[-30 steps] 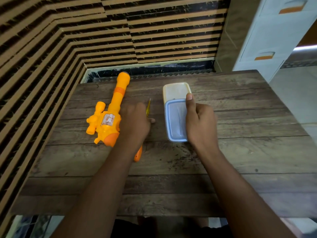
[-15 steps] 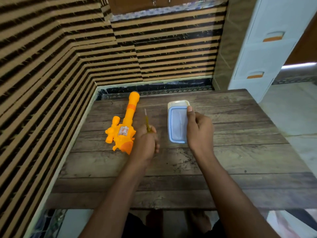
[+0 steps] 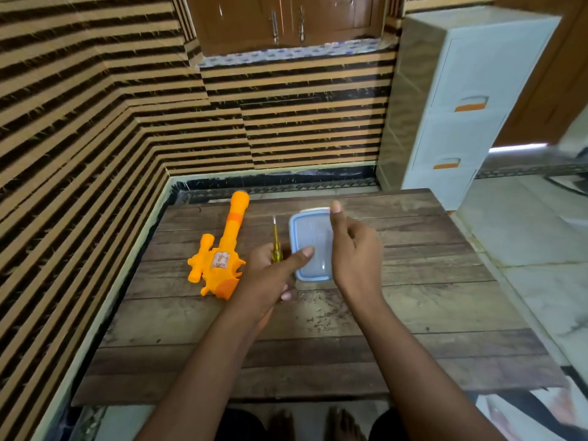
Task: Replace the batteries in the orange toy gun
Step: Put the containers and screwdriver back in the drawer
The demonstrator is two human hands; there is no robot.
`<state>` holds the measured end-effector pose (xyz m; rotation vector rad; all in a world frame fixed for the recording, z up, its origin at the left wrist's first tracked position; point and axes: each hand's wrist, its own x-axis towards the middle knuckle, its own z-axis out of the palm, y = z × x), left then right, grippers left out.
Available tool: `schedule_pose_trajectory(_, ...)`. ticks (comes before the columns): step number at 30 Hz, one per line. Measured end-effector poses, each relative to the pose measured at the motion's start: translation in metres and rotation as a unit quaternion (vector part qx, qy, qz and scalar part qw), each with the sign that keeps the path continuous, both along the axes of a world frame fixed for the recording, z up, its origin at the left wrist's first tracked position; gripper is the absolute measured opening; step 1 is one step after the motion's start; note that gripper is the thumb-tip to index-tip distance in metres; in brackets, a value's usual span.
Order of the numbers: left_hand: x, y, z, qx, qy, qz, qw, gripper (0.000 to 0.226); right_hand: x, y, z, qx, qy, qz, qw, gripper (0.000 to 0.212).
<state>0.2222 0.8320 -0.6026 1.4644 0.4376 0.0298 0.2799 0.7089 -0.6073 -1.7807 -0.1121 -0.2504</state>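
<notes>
Wooden table [image 3: 413, 313] across the lower frame, pushed against a striped wall [image 3: 79, 122]; pale drawer unit [image 3: 461, 100] at its far right corner. On the left half of the table, orange toy gun [image 3: 222, 253] flat on its side, barrel pointing away. Just right of it, blue-rimmed plastic container [image 3: 310, 237], lid on. Left hand [image 3: 270, 275] over the gap between gun and container, fingers curled round a yellow-handled screwdriver [image 3: 276, 243], tip pointing away, thumb out across the container's near left edge. Right hand [image 3: 353, 249] raised over the container's right side, loosely half curled, thumb up, holding nothing visible, hiding that edge
</notes>
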Motion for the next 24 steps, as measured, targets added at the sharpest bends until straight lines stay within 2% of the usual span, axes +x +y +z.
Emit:
schedule_pose_trajectory(2, 0.024, 0.011, -0.007, -0.008, 0.0, 0.021, 1.0, 0.019, 0.03, 0.0, -0.017, -0.01, 0.015, -0.018, 1.0, 0.065)
schedule_pose_trajectory(4, 0.054, 0.028, -0.018, -0.013, -0.002, 0.021, 1.0, 0.004, 0.074, -0.001, -0.047, -0.069, 0.027, -0.043, 0.996, 0.056)
schedule_pose_trajectory(6, 0.076, 0.044, -0.021, -0.013, -0.008, 0.008, 1.0, 0.028, 0.11, -0.002, -0.075, -0.188, 0.046, -0.054, 0.98, 0.052)
schedule_pose_trajectory(8, 0.102, 0.059, -0.026, -0.01, 0.003, -0.005, 1.0, 0.055, 0.138, 0.005, -0.099, -0.266, 0.098, -0.03, 0.959, 0.057)
schedule_pose_trajectory(9, 0.111, 0.064, -0.029, -0.02, 0.013, -0.006, 1.0, 0.054, 0.142, 0.008, -0.105, -0.277, 0.124, -0.021, 0.953, 0.06)
schedule_pose_trajectory(11, 0.129, 0.078, -0.041, -0.032, 0.035, 0.016, 0.999, 0.03, 0.144, 0.014, -0.114, -0.278, 0.141, -0.028, 0.95, 0.058)
schedule_pose_trajectory(14, 0.14, 0.088, -0.048, -0.037, 0.083, 0.044, 0.995, 0.002, 0.141, 0.02, -0.102, -0.265, 0.143, -0.026, 0.953, 0.037)
schedule_pose_trajectory(18, 0.139, 0.085, -0.016, -0.041, 0.138, 0.049, 0.988, 0.011, 0.139, 0.021, -0.076, -0.199, 0.216, -0.006, 0.956, 0.031)
schedule_pose_trajectory(24, 0.137, 0.075, 0.112, -0.036, 0.179, 0.044, 0.982, 0.034, 0.133, 0.003, 0.063, -0.147, 0.242, -0.021, 0.959, 0.035)
